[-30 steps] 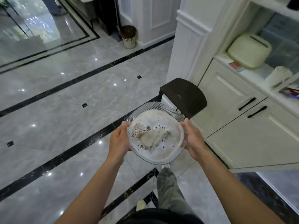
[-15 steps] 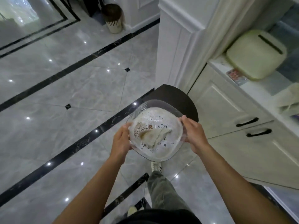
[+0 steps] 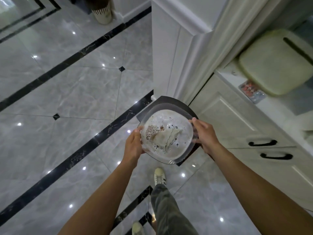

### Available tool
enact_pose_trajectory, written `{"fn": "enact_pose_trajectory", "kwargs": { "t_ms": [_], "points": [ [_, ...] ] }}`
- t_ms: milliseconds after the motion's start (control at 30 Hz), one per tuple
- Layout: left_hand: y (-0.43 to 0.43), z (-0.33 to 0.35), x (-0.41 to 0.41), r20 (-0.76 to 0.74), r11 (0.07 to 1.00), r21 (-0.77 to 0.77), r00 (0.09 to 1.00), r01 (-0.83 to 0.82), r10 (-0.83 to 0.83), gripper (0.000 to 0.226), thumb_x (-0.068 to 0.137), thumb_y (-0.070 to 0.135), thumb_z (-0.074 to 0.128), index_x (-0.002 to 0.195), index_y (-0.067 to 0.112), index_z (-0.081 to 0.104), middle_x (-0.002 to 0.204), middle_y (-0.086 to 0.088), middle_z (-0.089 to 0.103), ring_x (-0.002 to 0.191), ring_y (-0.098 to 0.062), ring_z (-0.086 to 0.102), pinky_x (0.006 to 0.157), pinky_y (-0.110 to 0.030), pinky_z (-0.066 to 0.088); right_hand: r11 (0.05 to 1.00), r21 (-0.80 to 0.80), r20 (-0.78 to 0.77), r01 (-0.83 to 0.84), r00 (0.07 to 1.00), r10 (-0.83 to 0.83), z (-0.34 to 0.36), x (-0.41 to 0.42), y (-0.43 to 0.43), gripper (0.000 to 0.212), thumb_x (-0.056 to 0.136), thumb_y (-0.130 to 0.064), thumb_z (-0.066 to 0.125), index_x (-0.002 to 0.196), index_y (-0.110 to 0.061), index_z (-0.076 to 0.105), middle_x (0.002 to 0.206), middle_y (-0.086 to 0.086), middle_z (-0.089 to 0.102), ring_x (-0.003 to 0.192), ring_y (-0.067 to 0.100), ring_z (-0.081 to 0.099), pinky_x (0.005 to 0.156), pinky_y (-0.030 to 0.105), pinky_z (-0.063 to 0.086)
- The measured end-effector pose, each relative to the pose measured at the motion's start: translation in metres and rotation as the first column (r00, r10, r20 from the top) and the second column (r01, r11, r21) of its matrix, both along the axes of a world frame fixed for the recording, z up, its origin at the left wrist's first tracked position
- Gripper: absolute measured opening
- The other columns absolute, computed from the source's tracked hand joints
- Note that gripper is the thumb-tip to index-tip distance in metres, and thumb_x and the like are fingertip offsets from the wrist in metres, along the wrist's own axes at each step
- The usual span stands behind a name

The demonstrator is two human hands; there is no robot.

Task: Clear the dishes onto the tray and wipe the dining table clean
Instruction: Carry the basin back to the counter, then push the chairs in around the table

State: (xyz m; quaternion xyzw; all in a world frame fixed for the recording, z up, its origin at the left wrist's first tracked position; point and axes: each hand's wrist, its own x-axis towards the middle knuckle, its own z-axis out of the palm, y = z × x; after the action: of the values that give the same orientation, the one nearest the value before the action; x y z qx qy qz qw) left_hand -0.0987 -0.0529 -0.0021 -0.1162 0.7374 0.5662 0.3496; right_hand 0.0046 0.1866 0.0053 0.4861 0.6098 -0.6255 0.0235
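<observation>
Left grip point(image 3: 133, 146): fingers curled on bowl point(image 3: 187, 152) rim, left side.
Right grip point(image 3: 205, 136): clasps opposite rim.
Bowl: foamy water point(image 3: 169, 118), cloth point(image 3: 166, 137) soaking.

The left hand point(image 3: 133, 146) and right hand point(image 3: 205, 135) grip opposite sides of 1 clear rounded-square bowl point(image 3: 183, 157), held above a dark chair seat point(image 3: 179, 103). The bowl holds foamy whitish liquid point(image 3: 162, 119) and 1 soaked pale cloth point(image 3: 166, 139). A glossy grey marble floor point(image 3: 76, 92) with black bands lies below. A white cabinet point(image 3: 228, 119) with 2 black handles point(image 3: 262, 142) stands at right.
</observation>
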Motion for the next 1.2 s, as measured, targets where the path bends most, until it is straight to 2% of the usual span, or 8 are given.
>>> {"fn": "enact_pose_trajectory", "kwargs": {
  "t_ms": [133,433,633,767,967,1033,1100,1200],
  "points": [
    [0.015,-0.013,-0.018,0.021,0.999,-0.01,0.999,0.031,-0.031,0.042,0.114,0.043,0.029,0.124,0.027,0.066,0.112,-0.001,0.071,0.104,-0.026,0.071,0.068,-0.039,0.065,1.0,-0.004,0.026,0.013,1.0,-0.013,-0.012,-0.011,0.01,0.033,0.105,-0.044,0.053,0.107,-0.022,0.077,0.096,0.005,0.078,0.085,0.019,0.076,0.061,0.03,0.061],
    [0.028,-0.034,-0.033,0.074,1.0,0.009,0.997,0.03,-0.03,0.044,0.113,0.046,0.03,0.124,0.025,0.068,0.108,0.001,0.074,0.101,-0.023,0.073,0.079,-0.05,0.066,0.999,-0.004,0.039,0.043,0.998,-0.043,-0.028,-0.025,0.021,0.03,0.106,-0.037,0.055,0.109,-0.015,0.076,0.096,0.007,0.079,0.084,0.021,0.077,0.059,0.028,0.06],
    [0.032,-0.041,-0.035,0.085,0.999,0.009,0.995,0.047,-0.047,0.048,0.112,0.05,0.03,0.129,0.023,0.067,0.109,0.001,0.075,0.094,-0.015,0.074,0.067,-0.035,0.064,0.999,0.002,0.062,0.047,0.997,-0.047,-0.037,-0.026,0.028,0.029,0.106,-0.036,0.055,0.107,-0.016,0.076,0.096,0.01,0.078,0.08,0.02,0.078,0.06,0.03,0.061],
    [0.033,-0.041,-0.038,0.116,0.998,0.026,0.991,0.061,-0.064,0.047,0.112,0.05,0.031,0.128,0.026,0.068,0.109,0.003,0.075,0.094,-0.013,0.073,0.066,-0.032,0.063,0.999,0.001,0.096,0.037,0.995,-0.037,-0.039,-0.026,0.031,0.03,0.106,-0.038,0.054,0.109,-0.018,0.075,0.098,0.007,0.079,0.083,0.02,0.078,0.07,0.038,0.065],
    [0.029,-0.034,-0.042,0.281,0.995,0.096,0.959,0.02,-0.046,0.049,0.111,0.052,0.031,0.122,0.025,0.07,0.115,-0.005,0.075,0.106,-0.024,0.071,0.079,-0.042,0.063,0.998,-0.06,0.125,0.018,0.992,-0.011,-0.028,-0.026,0.036,0.031,0.106,-0.036,0.049,0.121,-0.015,0.068,0.11,0.01,0.074,0.101,0.026,0.072,0.085,0.041,0.061],
    [0.025,-0.029,-0.041,0.314,0.994,0.111,0.949,-0.014,-0.022,0.049,0.111,0.052,0.032,0.121,0.024,0.07,0.115,-0.008,0.074,0.105,-0.024,0.071,0.079,-0.042,0.062,1.0,0.003,0.138,-0.009,0.99,0.008,-0.023,-0.024,0.042,0.03,0.105,-0.036,0.051,0.121,-0.016,0.067,0.113,0.009,0.071,0.108,0.027,0.07,0.091,0.045,0.06],
    [0.019,-0.026,-0.04,0.332,0.993,0.115,0.943,-0.037,-0.003,0.047,0.111,0.051,0.033,0.122,0.023,0.069,0.119,-0.012,0.072,0.108,-0.028,0.071,0.084,-0.045,0.063,0.985,0.15,0.176,-0.088,0.982,0.061,-0.014,-0.024,0.05,0.025,0.101,-0.041,0.051,0.108,-0.025,0.069,0.109,0.004,0.07,0.109,0.027,0.068,0.096,0.05,0.057],
    [0.002,-0.022,-0.04,0.351,0.991,0.111,0.936,-0.078,0.034,0.048,0.111,0.051,0.034,0.132,0.017,0.062,0.124,-0.016,0.069,0.113,-0.032,0.069,0.092,-0.05,0.062,0.879,0.376,0.237,-0.294,0.947,0.215,0.008,-0.03,0.051,0.027,0.1,-0.047,0.046,0.099,-0.027,0.065,0.098,-0.003,0.067,0.097,0.022,0.064,0.084,0.041,0.054]
  ]
}}
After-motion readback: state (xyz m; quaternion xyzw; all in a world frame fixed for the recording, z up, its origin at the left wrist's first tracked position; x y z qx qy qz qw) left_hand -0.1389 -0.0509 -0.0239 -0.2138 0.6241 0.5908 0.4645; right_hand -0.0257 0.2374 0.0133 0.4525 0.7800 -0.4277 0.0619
